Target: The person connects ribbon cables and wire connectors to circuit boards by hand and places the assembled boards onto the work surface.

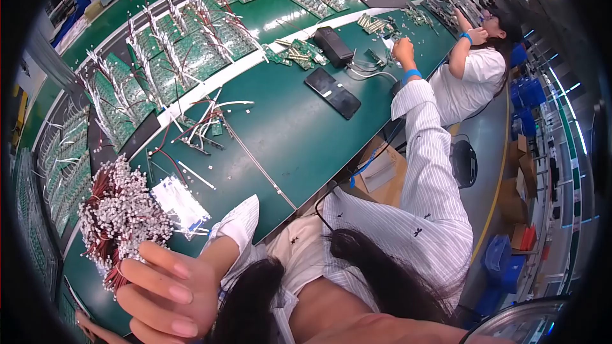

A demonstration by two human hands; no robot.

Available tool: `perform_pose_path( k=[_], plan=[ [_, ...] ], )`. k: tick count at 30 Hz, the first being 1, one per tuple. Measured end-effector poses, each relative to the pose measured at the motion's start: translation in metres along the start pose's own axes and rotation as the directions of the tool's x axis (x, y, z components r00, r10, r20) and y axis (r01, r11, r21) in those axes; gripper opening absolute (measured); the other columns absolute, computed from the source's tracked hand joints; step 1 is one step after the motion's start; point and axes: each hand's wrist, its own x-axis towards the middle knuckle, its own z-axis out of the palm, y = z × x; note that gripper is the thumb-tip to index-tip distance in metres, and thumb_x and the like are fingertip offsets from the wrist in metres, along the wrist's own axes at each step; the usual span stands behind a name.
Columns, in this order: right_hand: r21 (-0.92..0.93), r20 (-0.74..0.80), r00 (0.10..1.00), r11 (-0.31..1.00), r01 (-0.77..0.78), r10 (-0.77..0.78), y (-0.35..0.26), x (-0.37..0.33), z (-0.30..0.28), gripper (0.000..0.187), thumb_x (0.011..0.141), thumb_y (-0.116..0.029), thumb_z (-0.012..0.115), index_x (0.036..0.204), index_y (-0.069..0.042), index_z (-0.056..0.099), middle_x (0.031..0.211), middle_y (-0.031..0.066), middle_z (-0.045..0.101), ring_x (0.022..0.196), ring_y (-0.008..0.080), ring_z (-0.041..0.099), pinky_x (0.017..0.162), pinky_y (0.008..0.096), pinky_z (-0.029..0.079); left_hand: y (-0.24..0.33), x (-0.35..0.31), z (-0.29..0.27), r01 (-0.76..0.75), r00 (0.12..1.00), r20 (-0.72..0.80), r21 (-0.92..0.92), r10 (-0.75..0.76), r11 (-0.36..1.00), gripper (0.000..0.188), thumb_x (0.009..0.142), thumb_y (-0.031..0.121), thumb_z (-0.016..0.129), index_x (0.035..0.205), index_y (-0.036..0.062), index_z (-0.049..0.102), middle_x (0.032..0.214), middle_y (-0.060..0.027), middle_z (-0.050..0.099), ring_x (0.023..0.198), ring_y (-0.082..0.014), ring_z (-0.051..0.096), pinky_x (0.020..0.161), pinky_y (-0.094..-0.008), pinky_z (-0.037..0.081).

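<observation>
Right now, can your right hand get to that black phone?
Probably yes: the black phone lies uncovered on the green table near the right hand, only a white cable between them.

L hand (169,296) up close to cam, fingers half-curled, nails showing. R arm (428,153) bent at elbow, reaching fwd & out R; R hand (402,52) curled, grip unclear.

I saw on the green surface (280,134) a dark phone (333,93) which lay flat, and near it stood a black box-shaped device (333,46). At the right side there was a co-worker (475,86) in a white shirt. Below the surface edge I noticed a cardboard box (395,175). Farther right were blue bins (526,92), brown cartons (510,181) and, on the floor (488,146), a yellow line (491,222).
</observation>
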Motion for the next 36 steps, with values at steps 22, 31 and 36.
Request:
perform_pose_path(
  k=[22, 31, 36],
  plan=[
    [0.584, 0.19, 0.243, 0.308, 0.751, -0.951, -0.23, -0.276, -0.005, 0.016, 0.08, -0.021, 0.052, 0.08, -0.006, 0.058, 0.074, 0.0108, 0.06, 0.067, 0.03, 0.057, 0.057, 0.0379, 0.044, 0.021, 0.008, -0.039, -0.084, 0.989, -0.106, 0.146, 0.1, 0.986, 0.016, 0.086, 0.025, 0.039, 0.093, 0.0163, 0.05, 0.064, 0.0029, 0.046, 0.064, -0.0152, 0.04, 0.061, -0.0304, 0.032],
    [0.5, 0.516, 0.149, 0.438, 0.747, -0.844, -0.264, -0.32, 0.013, 0.034, 0.079, -0.036, 0.049, 0.068, -0.006, 0.06, 0.058, 0.0111, 0.057, 0.057, 0.0288, 0.056, 0.052, 0.0393, 0.043, 0.033, 0.004, -0.066, -0.156, 0.937, -0.248, 0.337, 0.248, 0.928, 0.024, 0.084, 0.023, 0.036, 0.098, 0.0104, 0.051, 0.062, 0.001, 0.039, 0.061, -0.0148, 0.034, 0.06, -0.0315, 0.027],
    [0.669, 0.56, 0.142, 0.547, 0.504, -0.816, -0.264, -0.311, -0.026, 0.027, 0.078, -0.021, 0.048, 0.063, -0.001, 0.058, 0.056, 0.0063, 0.057, 0.051, 0.0156, 0.054, 0.049, 0.0288, 0.041, 0.02, 0.008, -0.076, -0.065, 0.994, -0.06, 0.398, 0.096, 0.915, 0.027, 0.088, 0.022, 0.031, 0.102, 0.0028, 0.044, 0.066, -0.0124, 0.054, 0.055, -0.0178, 0.044, 0.05, -0.0295, 0.037]
  ],
)
